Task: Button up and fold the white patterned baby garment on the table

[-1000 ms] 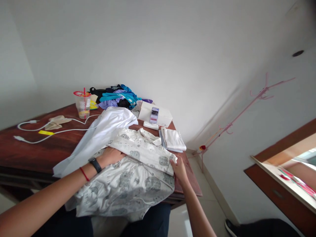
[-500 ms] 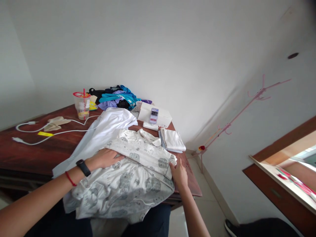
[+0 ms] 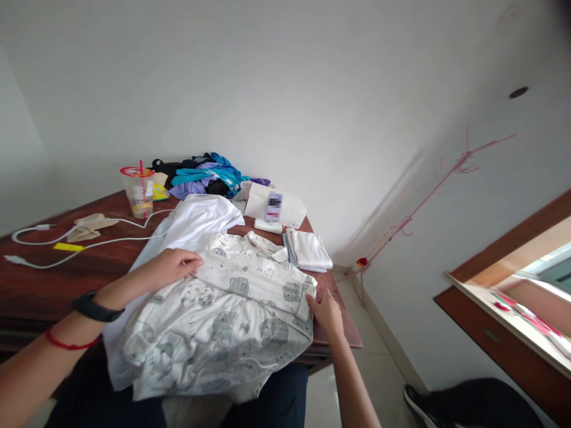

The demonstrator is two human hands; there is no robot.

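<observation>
A white long-sleeved shirt [image 3: 232,309] with grey animal prints lies across the table's front edge, its lower part hanging over my lap. One sleeve is folded across its upper body. My left hand [image 3: 176,266] is at the shirt's left side, fingers curled and pinching the fabric at the folded sleeve's shoulder end. At the other side, my right hand [image 3: 326,310] has thumb and fingers on the cuff end of that sleeve. Beneath and to the left of the shirt lies a plain white garment [image 3: 205,211].
On the dark wooden table [image 3: 102,267] are a white cable [image 3: 49,266], a plastic cup [image 3: 139,196], a clothes pile [image 3: 209,175], a white box [image 3: 289,208] with a phone [image 3: 273,207] leaning on it, and folded white cloths [image 3: 309,249]. A pink coat rack [image 3: 419,205] leans right.
My left hand has lifted from lying flat on the shirt and moved up and left to the sleeve's shoulder end. The sleeve lies flatter. My right hand stays at the cuff.
</observation>
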